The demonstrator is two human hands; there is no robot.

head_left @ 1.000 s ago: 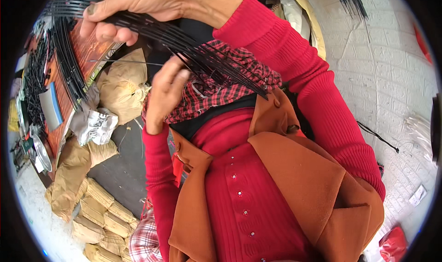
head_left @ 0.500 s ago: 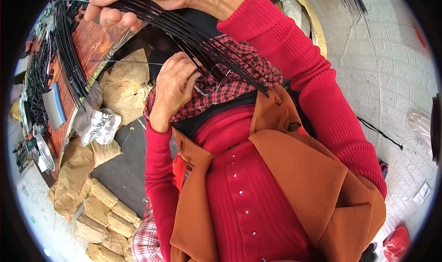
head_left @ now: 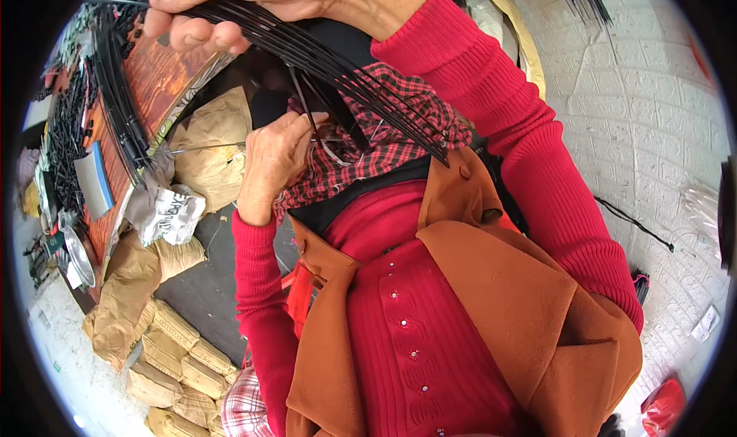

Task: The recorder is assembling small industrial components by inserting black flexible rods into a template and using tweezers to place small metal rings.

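White brick paving (head_left: 652, 130) fills the 3 o'clock side, and a reddish-brown worktop (head_left: 157, 76) runs up the 10 o'clock side with short black pieces (head_left: 65, 134) scattered along its far edge. Tan sacks (head_left: 153, 322) lie stacked below it at 8 o'clock, with a crumpled white bag (head_left: 169, 211) on top.

At 12 o'clock the right hand (head_left: 253, 0), in a red sleeve (head_left: 507, 122), has its grip pressed together around a bundle of rods (head_left: 307, 49). These are thin, glossy and black, many lying side by side; they curve in a long arc from the worktop side, pass under the fingers and fan out toward the middle, ending over a red checked cloth (head_left: 384, 141).

Just below, near the centre, the left hand (head_left: 272, 161) has its fingertips pinching a few rods that hang down from the bundle. A fine wire (head_left: 207, 148) runs from this hand toward 9 o'clock. An orange vest (head_left: 491, 314) over a red buttoned top covers the lower middle.
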